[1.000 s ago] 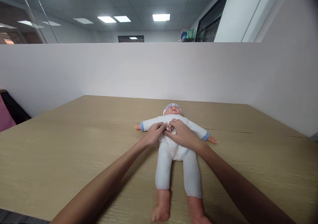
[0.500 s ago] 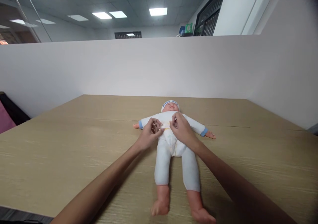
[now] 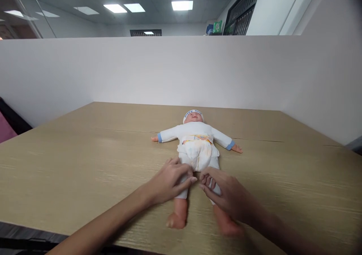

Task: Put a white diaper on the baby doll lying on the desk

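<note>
A baby doll [image 3: 195, 129] in a white suit with blue cuffs and a lettered headband lies on its back, feet toward me. Around its hips is a white diaper [image 3: 198, 153] with a coloured print across the waist. My left hand [image 3: 174, 179] is over the doll's leg on the left, fingers bent and thumb apart. Above the other leg, my right hand [image 3: 223, 191] has loosely curled fingers, with white leg showing between thumb and fingers. Both hands partly cover the legs; whether they press on them is hard to see.
The doll lies on a wide wooden table [image 3: 85, 164]. A white partition [image 3: 169, 70] rises behind it and continues along the sides. A pink and black object [image 3: 8, 123] is beyond the left edge. Dark flooring shows past the near left edge.
Both hands have left the diaper's waist and moved down toward me over the legs. The printed waistband now shows uncovered. The view has tilted slightly downward.
</note>
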### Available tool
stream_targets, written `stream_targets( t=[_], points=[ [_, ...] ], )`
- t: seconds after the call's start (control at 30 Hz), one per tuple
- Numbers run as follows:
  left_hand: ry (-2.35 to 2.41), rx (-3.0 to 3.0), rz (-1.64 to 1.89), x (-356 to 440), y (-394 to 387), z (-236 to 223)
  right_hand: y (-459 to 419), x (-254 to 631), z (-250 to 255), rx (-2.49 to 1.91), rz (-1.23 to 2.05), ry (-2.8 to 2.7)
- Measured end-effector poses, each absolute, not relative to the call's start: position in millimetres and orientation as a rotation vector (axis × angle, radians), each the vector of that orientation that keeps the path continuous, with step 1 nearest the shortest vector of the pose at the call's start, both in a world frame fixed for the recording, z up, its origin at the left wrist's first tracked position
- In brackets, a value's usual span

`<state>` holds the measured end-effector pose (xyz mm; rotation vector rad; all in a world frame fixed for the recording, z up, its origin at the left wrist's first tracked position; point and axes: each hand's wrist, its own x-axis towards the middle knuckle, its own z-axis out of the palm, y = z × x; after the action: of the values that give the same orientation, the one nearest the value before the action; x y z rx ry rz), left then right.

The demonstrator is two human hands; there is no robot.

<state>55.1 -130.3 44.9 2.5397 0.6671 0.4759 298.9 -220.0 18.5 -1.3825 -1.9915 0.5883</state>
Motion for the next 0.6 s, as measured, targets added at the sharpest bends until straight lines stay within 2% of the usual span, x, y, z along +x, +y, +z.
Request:
stream_targets(
  t=[0.13, 0.37, 0.6],
  points=[
    [0.867, 2.406, 0.574, 59.4, -123.5, 38.4, -208.1, 304.3, 8.7, -1.572, 0.428, -1.892],
    [1.051, 2.488, 0.511, 80.5, -114.3, 32.2, -194.5, 296.8, -2.5, -1.644, 0.137, -1.907],
    [0.995, 2.442, 0.632, 81.1, -111.2, 22.6, -201.9, 291.7, -2.2, -1.628, 0.152, -1.905]
  ],
)
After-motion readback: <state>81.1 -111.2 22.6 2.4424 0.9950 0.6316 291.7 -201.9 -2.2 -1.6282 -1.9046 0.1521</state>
